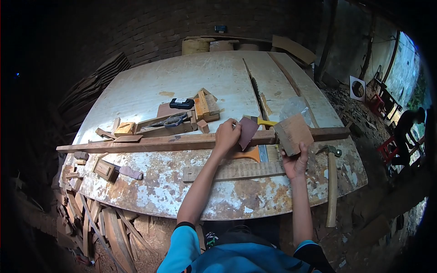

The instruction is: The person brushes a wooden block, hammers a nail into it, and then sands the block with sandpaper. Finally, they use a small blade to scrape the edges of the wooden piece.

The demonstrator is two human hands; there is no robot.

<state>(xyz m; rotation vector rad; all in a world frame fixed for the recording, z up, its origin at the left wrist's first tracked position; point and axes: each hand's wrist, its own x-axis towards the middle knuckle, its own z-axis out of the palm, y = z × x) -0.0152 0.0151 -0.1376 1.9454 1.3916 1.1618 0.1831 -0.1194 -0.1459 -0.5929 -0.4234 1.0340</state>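
My left hand (227, 137) pinches a reddish-brown sheet of sandpaper (248, 130) by its edge. In my right hand (297, 164) a square wooden block (296, 130) is held up, tilted, with my thumb on its face. The sandpaper and the block are apart. Below and between the hands lies a paintbrush (249, 156) with an orange handle. A long wooden beam (191, 143) runs across the table behind it, and a flat wooden strip (227, 172) lies in front. Past the sandpaper shows a yellow-handled tool (266, 122), partly hidden.
A hammer (332, 186) overhangs the table's (159, 195) front right edge. Scissors (175, 120), a black device (181, 103) and wood blocks (205, 107) sit at centre left. A clear plastic bag (293, 108) lies behind the block. At far right a person (405, 134) bends over.
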